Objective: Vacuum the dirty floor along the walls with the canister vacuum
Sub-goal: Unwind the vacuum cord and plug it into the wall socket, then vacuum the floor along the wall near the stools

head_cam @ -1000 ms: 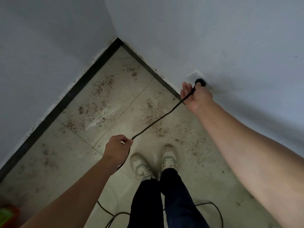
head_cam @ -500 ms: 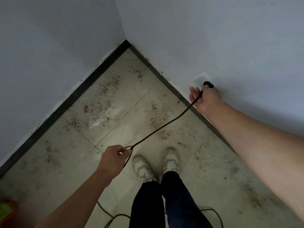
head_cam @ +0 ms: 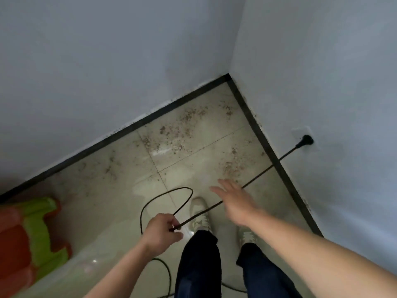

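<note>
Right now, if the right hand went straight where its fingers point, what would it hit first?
The right hand would likely meet the dirty floor before the baseboard; depth is unclear.

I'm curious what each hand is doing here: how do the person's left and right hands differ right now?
The left hand is curled round the black cord; the right hand is open and spread, holding nothing. The left hand sits nearer the body; the right hand reaches further out, over the cord. Both are bare.
</note>
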`<state>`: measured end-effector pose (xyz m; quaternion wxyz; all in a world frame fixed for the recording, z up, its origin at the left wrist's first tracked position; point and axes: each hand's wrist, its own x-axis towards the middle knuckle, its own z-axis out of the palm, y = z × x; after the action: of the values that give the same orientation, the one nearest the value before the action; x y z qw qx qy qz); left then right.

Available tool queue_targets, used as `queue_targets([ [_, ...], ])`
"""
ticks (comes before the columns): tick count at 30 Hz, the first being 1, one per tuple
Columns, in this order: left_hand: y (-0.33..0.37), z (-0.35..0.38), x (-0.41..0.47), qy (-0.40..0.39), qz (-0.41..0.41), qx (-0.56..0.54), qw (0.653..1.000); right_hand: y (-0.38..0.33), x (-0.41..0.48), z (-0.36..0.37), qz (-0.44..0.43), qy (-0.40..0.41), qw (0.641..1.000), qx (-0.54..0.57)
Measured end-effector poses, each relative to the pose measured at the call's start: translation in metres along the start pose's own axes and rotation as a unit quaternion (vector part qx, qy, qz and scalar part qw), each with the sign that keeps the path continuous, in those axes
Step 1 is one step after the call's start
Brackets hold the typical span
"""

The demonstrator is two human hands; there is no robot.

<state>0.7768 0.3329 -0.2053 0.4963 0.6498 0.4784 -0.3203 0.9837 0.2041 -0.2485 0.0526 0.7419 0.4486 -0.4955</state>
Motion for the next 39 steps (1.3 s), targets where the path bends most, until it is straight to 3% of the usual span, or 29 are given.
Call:
queue_targets([
  [3, -0.02, 0.001, -0.034, 0.021, -0.017, -0.009, 1.0, -0.028, -0.015, 0.019, -0.044, -0.089, 0.993, -0.06],
  [8, -0.055, 0.04, -0.094, 0.085, -0.038, 0.134, 0.987, -0.019, -0.052, 0.02, -0.074, -0.076, 0.989, -0.098],
  [10, -0.071, 0.074, -0.116, 0.116, -0.052, 0.142, 0.982, -0.007, -0.07, 0.022, -0.096, -0.072, 0.983, -0.142],
  [13, -0.089, 0.138, -0.146, 0.142, -0.082, 0.113, 0.98, 0.002, -0.094, 0.035, -0.114, -0.084, 0.968, -0.207],
  [17, -0.102, 0.209, -0.181, 0.204, -0.121, -0.037, 0.971, -0.006, -0.11, 0.065, -0.132, -0.114, 0.951, -0.257],
  [24, -0.148, 0.311, -0.241, 0.256, -0.182, -0.157, 0.936, -0.007, -0.125, 0.142, -0.104, -0.169, 0.927, -0.318],
  [32, -0.2, 0.436, -0.321, 0.285, -0.264, -0.214, 0.897, -0.018, -0.174, 0.218, -0.134, -0.153, 0.909, -0.365],
  [39, -0.237, 0.53, -0.414, 0.377, -0.301, -0.201, 0.852, -0.06, -0.283, 0.321, -0.212, -0.136, 0.893, -0.374],
])
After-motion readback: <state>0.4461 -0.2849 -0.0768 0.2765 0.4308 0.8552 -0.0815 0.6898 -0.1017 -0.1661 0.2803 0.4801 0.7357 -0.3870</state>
